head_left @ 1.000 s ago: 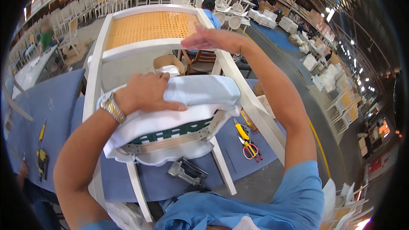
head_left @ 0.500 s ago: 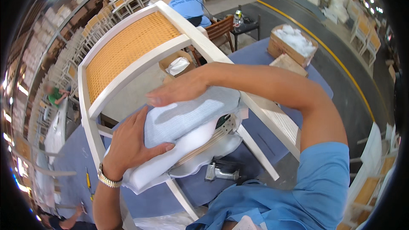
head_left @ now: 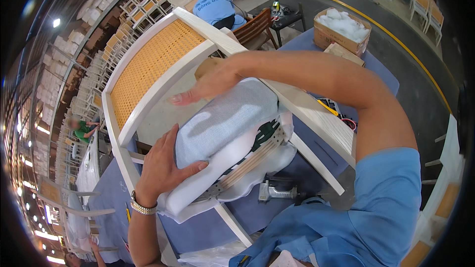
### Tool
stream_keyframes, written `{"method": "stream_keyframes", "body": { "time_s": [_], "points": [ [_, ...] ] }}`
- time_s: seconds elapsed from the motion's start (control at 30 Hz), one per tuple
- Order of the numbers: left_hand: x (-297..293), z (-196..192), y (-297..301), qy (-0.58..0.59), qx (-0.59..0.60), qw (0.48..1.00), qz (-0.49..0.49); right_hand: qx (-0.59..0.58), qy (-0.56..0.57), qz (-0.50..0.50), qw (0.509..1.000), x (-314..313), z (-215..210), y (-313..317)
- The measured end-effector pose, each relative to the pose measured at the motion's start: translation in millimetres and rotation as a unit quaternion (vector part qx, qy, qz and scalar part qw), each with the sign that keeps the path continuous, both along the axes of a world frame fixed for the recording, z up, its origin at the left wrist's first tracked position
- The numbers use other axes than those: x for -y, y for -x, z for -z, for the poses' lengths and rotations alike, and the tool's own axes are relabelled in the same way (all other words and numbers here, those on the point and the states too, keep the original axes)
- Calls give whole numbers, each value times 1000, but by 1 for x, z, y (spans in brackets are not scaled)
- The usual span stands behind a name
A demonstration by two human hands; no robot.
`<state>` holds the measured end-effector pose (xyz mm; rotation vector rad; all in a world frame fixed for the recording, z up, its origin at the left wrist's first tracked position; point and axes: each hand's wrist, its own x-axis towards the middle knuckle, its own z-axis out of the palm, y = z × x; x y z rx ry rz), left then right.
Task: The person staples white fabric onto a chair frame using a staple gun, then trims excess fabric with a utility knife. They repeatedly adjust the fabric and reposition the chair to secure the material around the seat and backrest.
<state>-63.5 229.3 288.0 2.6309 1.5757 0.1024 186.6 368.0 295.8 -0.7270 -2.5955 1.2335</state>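
Observation:
A white wooden chair point(head_left: 307, 113) with a woven cane back point(head_left: 148, 64) lies on a blue-covered table point(head_left: 198, 227). On its seat frame sits a white foam cushion point(head_left: 227, 123) with a mesh-textured top, over green webbing. My left hand point(head_left: 161, 168), with a metal watch at the wrist, presses flat on the cushion's near left corner. My right hand point(head_left: 205, 86) lies flat, fingers stretched out, on the cushion's far edge next to the cane back. Neither hand grips anything.
A staple gun point(head_left: 277, 193) lies on the table under the chair seat. A cardboard box point(head_left: 341, 29) of white stuffing stands at the far right. A seated person in a blue shirt point(head_left: 215, 5) works beyond. Rows of stacked chairs point(head_left: 99, 69) fill the left.
My right hand slid from the chair's top rail down onto the cushion's far edge. My left hand shifted to the cushion's near corner. The view tilted left and closer.

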Motion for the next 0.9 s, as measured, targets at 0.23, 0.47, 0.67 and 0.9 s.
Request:
{"method": "stream_keyframes", "body": {
  "time_s": [0.23, 0.47, 0.67, 0.9],
  "points": [
    [2, 0, 0, -6, -7, 1000, -2, -56, -89, 23, 994, -20, 17, 5],
    [-1, 1, 0, -4, 6, 1000, 27, -112, 21, -26, 993, -17, -6, 0],
    [-7, 3, 61, 94, 163, 982, -11, 87, -249, 24, 964, 70, -96, -39],
    [25, 19, 108, 67, 123, 978, -153, 274, -383, 102, 876, 242, -73, -146]
  ]
}}
